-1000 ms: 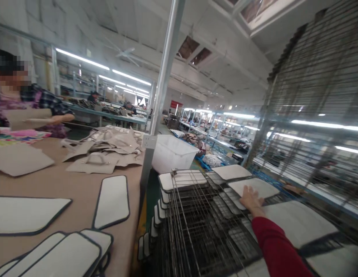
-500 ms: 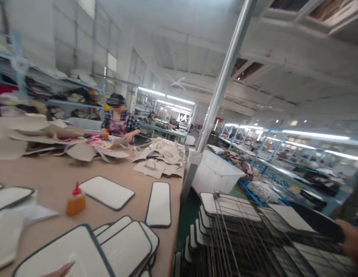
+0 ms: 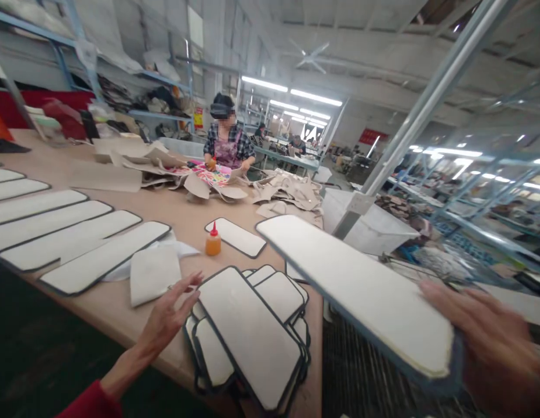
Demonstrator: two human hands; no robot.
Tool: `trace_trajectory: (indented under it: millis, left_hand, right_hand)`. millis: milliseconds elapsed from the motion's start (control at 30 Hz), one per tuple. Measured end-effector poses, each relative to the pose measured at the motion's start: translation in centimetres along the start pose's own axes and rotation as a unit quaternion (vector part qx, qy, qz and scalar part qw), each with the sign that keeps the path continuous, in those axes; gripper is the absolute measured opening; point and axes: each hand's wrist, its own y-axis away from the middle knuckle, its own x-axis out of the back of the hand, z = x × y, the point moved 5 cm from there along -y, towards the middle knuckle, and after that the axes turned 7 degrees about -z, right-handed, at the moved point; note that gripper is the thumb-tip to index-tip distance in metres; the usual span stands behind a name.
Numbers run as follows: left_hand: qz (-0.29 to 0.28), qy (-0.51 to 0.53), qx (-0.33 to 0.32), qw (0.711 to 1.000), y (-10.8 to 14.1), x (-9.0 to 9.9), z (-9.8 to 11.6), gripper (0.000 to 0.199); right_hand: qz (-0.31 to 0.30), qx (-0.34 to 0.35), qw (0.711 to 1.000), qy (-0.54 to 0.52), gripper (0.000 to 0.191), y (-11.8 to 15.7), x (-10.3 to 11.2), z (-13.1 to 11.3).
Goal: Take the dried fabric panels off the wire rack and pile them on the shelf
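My right hand [image 3: 491, 337], blurred, grips the near end of a long white panel with a dark border [image 3: 352, 284]. The panel is raised and slopes across the table's right edge. My left hand [image 3: 176, 305] has its fingers stretched out, holding nothing, beside the upper left corner of a pile of similar bordered panels [image 3: 252, 334]. Whether its fingertips touch the pile I cannot tell. Behind the pile stand a squeeze bottle of orange liquid with a red tip [image 3: 213, 244] and a single panel lying flat [image 3: 240, 237]. A white sheet [image 3: 154, 273] lies left of my left hand.
Several bordered panels [image 3: 73, 232] lie in a row along the left. Across the table [image 3: 187, 212] a person [image 3: 228, 139] works among beige pieces [image 3: 291, 188]. A metal post [image 3: 426, 110] and white bin [image 3: 374, 223] stand at the right. Below the held panel is a blurred wire rack [image 3: 361, 360].
The view has turned left. My right hand, earlier at the right edge by the rack, now holds a panel up near the table's edge. My left hand has come further into view.
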Motion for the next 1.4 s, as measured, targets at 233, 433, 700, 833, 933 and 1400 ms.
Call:
trace_trajectory:
  millis: [233,433,700,833,933,1400]
  left_hand:
    - [0.046,0.02,-0.017,0.999,-0.5,3.8,0.8,0.04]
    - [0.014,0.044,-0.067,0.997,-1.1,2.4,1.0,0.034]
    - [-0.293,-0.095,-0.051,0.95,1.8,-8.8,-2.9,0.049]
    - [-0.248,-0.109,-0.046,0.962,3.1,-10.7,-4.3,0.052]
    - [-0.22,-0.085,-0.045,0.971,2.9,-10.6,-2.8,0.051]
    - [-0.164,0.11,0.131,0.971,-0.6,-6.4,1.2,0.077]
  right_hand:
    - [0.022,0.079,0.996,0.033,0.051,-1.3,-1.0,-10.5]
    - [-0.11,0.06,0.992,-0.03,0.049,3.8,-7.5,-18.5]
    - [-0.317,-0.045,0.944,-0.081,0.064,9.8,-16.5,-27.4]
    - [-0.304,-0.124,0.933,-0.146,0.065,9.9,-15.4,-26.9]
    - [-0.203,-0.167,0.944,-0.199,0.058,10.0,-13.5,-25.9]
    - [0.055,-0.316,0.891,-0.321,0.022,6.4,-9.8,-14.8]
